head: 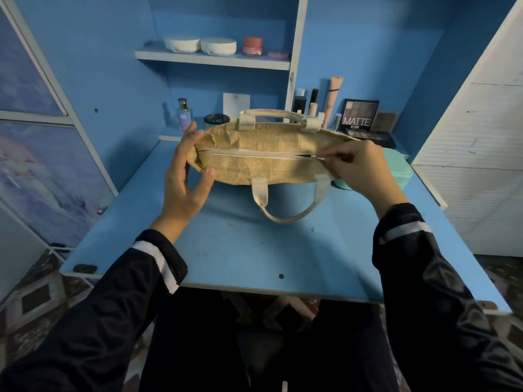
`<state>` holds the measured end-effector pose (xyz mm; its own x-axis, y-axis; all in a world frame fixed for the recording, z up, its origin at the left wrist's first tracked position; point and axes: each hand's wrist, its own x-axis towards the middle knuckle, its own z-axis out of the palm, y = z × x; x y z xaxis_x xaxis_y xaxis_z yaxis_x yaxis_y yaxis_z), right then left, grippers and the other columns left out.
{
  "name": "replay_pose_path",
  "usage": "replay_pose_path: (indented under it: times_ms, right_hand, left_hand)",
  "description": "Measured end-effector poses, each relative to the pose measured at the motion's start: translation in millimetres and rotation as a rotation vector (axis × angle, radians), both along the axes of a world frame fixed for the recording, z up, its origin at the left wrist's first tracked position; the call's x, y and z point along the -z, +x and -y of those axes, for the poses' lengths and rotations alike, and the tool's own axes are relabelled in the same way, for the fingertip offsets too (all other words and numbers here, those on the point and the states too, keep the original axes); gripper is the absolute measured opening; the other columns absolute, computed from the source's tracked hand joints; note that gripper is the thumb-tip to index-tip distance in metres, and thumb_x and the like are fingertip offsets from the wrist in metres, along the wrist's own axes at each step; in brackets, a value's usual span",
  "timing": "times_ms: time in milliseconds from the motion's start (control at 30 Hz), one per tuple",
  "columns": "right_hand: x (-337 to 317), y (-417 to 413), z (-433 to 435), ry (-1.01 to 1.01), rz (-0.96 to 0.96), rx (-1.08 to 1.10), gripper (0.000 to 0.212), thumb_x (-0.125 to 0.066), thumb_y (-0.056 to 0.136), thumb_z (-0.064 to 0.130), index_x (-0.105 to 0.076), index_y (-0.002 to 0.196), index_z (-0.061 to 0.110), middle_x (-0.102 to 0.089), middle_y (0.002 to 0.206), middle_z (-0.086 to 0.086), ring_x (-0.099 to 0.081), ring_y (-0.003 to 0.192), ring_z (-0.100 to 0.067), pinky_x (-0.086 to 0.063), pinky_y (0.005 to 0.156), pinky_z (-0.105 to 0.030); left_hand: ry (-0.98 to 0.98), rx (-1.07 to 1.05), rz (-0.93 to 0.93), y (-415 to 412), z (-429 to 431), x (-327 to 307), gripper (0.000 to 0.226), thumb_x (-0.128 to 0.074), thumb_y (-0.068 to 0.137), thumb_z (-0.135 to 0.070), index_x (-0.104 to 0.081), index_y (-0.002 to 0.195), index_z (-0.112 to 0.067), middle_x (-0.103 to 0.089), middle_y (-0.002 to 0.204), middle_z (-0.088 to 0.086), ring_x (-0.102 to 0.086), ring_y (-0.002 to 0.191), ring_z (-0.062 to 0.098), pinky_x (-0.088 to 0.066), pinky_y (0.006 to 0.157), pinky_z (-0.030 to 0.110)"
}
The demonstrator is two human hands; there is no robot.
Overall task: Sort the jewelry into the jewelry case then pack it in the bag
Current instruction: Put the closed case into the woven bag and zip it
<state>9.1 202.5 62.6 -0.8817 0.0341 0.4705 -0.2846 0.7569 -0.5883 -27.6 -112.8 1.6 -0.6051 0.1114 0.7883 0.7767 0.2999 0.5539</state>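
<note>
Squarely in the middle of the blue desk [254, 250], a little toward 12 o'clock, stands the jute bag [254, 165], top up, its long side running from 9 to 3 o'clock. The left hand [184, 176] grips the bag's 9 o'clock end, with the thumb pressed on the near face and the fingers curled round the far side. The right hand [359, 168] sits toward the 3 o'clock end, fingertips pinched together on the zipper pull [312, 157]. The cream zipper [243, 155] lies closed from the left end up to those fingertips; whether it is closed beyond them I cannot tell, since the hand covers it.

One woven handle [285, 216] droops over the near side onto the desk at 6 o'clock of the bag, and the other [271, 113] stands up at 12 o'clock. The teal jewelry case [402, 168] rests on the desk just beside the bag at about 3 o'clock, partly hidden behind the right hand; its lid looks shut.

Along the back of the desk, a perfume bottle [184, 114] stands at 11 o'clock, with a dark jar [216, 120] next to it. At 1 o'clock are upright cosmetic tubes [335, 94] and an eyeshadow palette [358, 116] marked MATTE. Higher up at 12 o'clock, a shelf [212, 59] carries two white round containers [181, 43] and a pink jar [252, 45].
</note>
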Motion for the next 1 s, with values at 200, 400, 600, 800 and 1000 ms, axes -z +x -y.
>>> replay_pose_path:
  times_ms: [200,400,600,800,1000]
  right_hand:
    - [3.9,5.6,-7.7,0.029,-0.001,0.072,0.031,-0.056,0.085,-0.003,-0.078,0.097,0.016,-0.07,0.085,0.002,-0.055,0.068,-0.002,-0.037,0.063,-0.005]
    - [11.5,9.5,-22.8,0.178,-0.095,0.137,0.035,-0.059,0.079,-0.005,-0.078,0.098,0.017,-0.071,0.096,-0.009,-0.064,0.088,-0.026,-0.05,0.079,-0.033]
    - [13.1,11.8,-26.0,0.265,-0.144,0.185,0.029,-0.059,0.081,-0.003,-0.078,0.097,0.012,-0.066,0.092,-0.013,-0.062,0.084,-0.033,-0.051,0.076,-0.035]
    - [11.0,7.9,-29.3,0.225,-0.105,0.243,0.032,-0.056,0.079,-0.007,-0.078,0.095,0.008,-0.068,0.093,-0.015,-0.061,0.086,-0.032,-0.037,0.075,-0.02]
    - [12.0,8.3,-37.3,0.182,-0.098,0.217,0.028,-0.058,0.08,-0.008,-0.078,0.094,0.006,-0.07,0.094,-0.015,-0.062,0.086,-0.029,-0.035,0.075,-0.012]
  left_hand:
    - [-0.008,0.019,-0.048,-0.6,-3.4,0.5,0.055,-0.055,0.092,-0.019,-0.036,0.142,-0.011,-0.031,0.154,0.026,-0.028,0.145,0.038,-0.027,0.115,0.062]
    - [-0.012,0.028,-0.06,-0.9,-8.0,0.1,0.055,-0.055,0.091,-0.02,-0.035,0.142,-0.007,-0.028,0.154,0.027,-0.026,0.146,0.04,-0.025,0.114,0.063]
    - [-0.004,0.029,-0.052,-0.6,-9.5,0.1,0.056,-0.056,0.091,-0.021,-0.035,0.142,-0.012,-0.028,0.155,0.026,-0.026,0.146,0.039,-0.027,0.113,0.063]
    - [-0.017,0.033,-0.011,2.3,-7.0,-0.1,0.058,-0.059,0.09,-0.021,-0.035,0.143,-0.022,-0.028,0.157,0.018,-0.027,0.147,0.033,-0.028,0.114,0.062]
    - [-0.066,0.042,-0.035,4.5,-14.5,3.6,0.06,-0.06,0.089,-0.017,-0.034,0.143,-0.019,-0.028,0.158,0.016,-0.025,0.148,0.033,-0.026,0.116,0.059]
